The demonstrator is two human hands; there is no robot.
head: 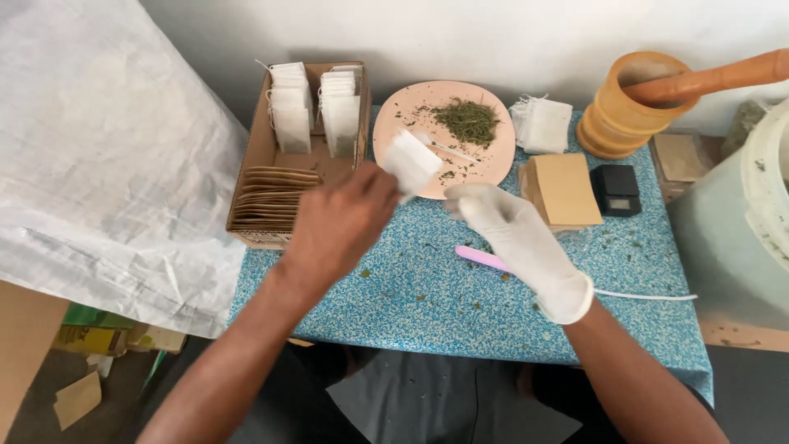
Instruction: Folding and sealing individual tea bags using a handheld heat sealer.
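My bare left hand (pixel 341 224) holds a small white filter bag (pixel 411 161) by its lower edge, above the near rim of a pink plate (pixel 403 111). A heap of dried green herb (pixel 467 120) lies on the plate with a small white spoon (pixel 444 146) beside it. My right hand (pixel 514 234), in a white glove, hovers just right of the bag with fingers loosely curled and nothing in it. A pink stick-like tool (pixel 481 258) lies on the blue speckled tablecloth (pixel 411 296) under the gloved hand.
A cardboard box (pixel 246 197) at the left holds rows of white bags and brown envelopes. Brown envelopes (pixel 565 189), loose white bags (pixel 542 123), a black pocket scale (pixel 616 190) and a wooden mortar with pestle (pixel 629 103) stand at the right. A white bucket (pixel 744 222) is at far right.
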